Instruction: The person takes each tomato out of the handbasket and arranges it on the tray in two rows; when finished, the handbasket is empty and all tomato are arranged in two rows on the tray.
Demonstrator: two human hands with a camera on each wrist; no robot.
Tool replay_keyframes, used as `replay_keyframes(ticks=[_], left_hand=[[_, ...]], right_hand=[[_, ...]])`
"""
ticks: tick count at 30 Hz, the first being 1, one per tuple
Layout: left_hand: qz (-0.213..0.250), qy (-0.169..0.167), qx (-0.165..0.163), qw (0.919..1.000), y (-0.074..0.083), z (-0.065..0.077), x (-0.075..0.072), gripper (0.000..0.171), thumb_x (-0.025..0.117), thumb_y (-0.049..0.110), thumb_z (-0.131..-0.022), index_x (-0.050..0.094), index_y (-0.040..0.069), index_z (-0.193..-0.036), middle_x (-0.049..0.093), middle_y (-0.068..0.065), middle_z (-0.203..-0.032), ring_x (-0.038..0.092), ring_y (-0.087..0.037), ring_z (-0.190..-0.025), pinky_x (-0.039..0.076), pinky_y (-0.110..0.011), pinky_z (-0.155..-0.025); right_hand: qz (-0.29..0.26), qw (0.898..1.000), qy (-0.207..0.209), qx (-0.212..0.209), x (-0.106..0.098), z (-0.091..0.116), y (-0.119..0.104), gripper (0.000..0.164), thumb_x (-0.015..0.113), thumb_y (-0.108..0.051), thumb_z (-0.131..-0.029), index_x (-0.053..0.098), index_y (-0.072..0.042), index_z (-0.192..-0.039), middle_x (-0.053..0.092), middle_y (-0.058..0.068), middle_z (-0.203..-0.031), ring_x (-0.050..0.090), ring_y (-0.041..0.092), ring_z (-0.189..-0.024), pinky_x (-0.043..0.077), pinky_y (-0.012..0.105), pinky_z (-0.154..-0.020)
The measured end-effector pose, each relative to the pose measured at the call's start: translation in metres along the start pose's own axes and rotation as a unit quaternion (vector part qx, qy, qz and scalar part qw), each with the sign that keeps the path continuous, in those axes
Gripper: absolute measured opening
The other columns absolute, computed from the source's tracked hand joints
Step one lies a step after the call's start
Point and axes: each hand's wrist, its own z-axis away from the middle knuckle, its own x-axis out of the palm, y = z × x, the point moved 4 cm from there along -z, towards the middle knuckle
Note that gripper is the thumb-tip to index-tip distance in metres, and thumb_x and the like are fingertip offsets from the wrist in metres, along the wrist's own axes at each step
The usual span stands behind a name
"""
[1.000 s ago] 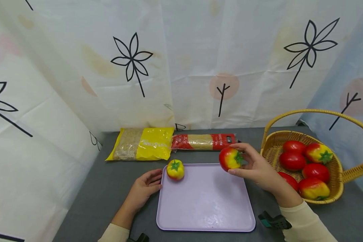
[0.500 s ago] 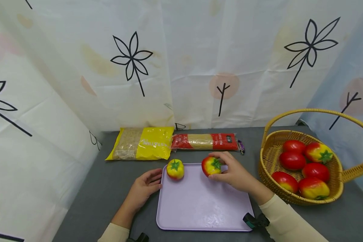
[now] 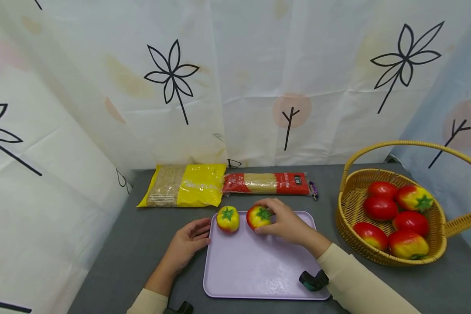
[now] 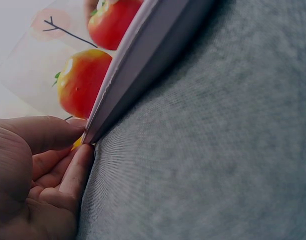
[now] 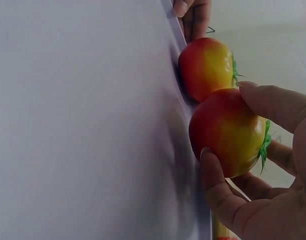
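With its thumb and fingers, my right hand [image 3: 284,223] grips a red-and-yellow tomato [image 5: 225,135] over the far part of the lilac tray [image 3: 259,270]. Its green star-shaped leaves face up in the head view. A second tomato [image 3: 228,219] sits in the tray's far left corner, a small gap to the left of the held one. Whether the held tomato touches the tray bottom, I cannot tell. Along the tray's left edge rests my left hand [image 3: 188,244], fingers loosely extended, with thumb and fingertips touching the rim in the left wrist view.
A yellow wicker basket [image 3: 349,231] with a tall handle stands at the right, holding several red and red-yellow tomatoes. Behind the tray lie a yellow bag of grain [image 3: 182,186] and a red pack of noodles [image 3: 267,183]. A printed curtain [image 3: 243,65] rises behind the grey table.
My right hand has carried the tomato leftward from the tray's far right corner and lower, close to the tomato at the left. My left hand has stayed at the tray's edge.
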Motion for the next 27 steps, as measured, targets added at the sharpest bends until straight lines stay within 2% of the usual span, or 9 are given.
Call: replay_keyframes(ticks=[10, 19, 27], left_hand=[[0.0, -0.01, -0.003, 0.9999, -0.002, -0.002, 0.0, 0.061, 0.078, -0.008, -0.095, 0.055, -0.011, -0.151, 0.056, -0.028, -0.153, 0.058, -0.041, -0.14, 0.053, -0.035, -0.107], [0.0, -0.014, -0.002, 0.9999, -0.001, -0.002, 0.001, 0.062, 0.078, -0.008, -0.094, 0.054, -0.011, -0.152, 0.055, -0.027, -0.154, 0.057, -0.04, -0.14, 0.053, -0.035, -0.107], [0.0, -0.01, 0.0, 0.9999, -0.001, -0.001, 0.0, 0.062, 0.078, -0.009, -0.094, 0.054, -0.012, -0.151, 0.056, -0.028, -0.153, 0.058, -0.041, -0.139, 0.054, -0.035, -0.107]], right_hand=[[0.002, 1.0, 0.01, 0.006, 0.02, -0.015, -0.003, 0.068, 0.095, -0.024, -0.087, 0.064, -0.008, -0.146, 0.059, 0.011, -0.133, 0.059, 0.028, -0.114, 0.052, 0.051, -0.101], [0.0, 1.0, 0.019, 0.015, 0.028, -0.021, -0.009, 0.069, 0.095, -0.022, -0.088, 0.064, -0.007, -0.147, 0.058, 0.015, -0.138, 0.059, 0.03, -0.115, 0.053, 0.054, -0.101], [0.006, 0.999, 0.036, 0.012, 0.034, -0.023, -0.009, 0.069, 0.096, -0.02, -0.087, 0.065, -0.008, -0.147, 0.058, 0.016, -0.135, 0.06, 0.03, -0.114, 0.053, 0.053, -0.1]])
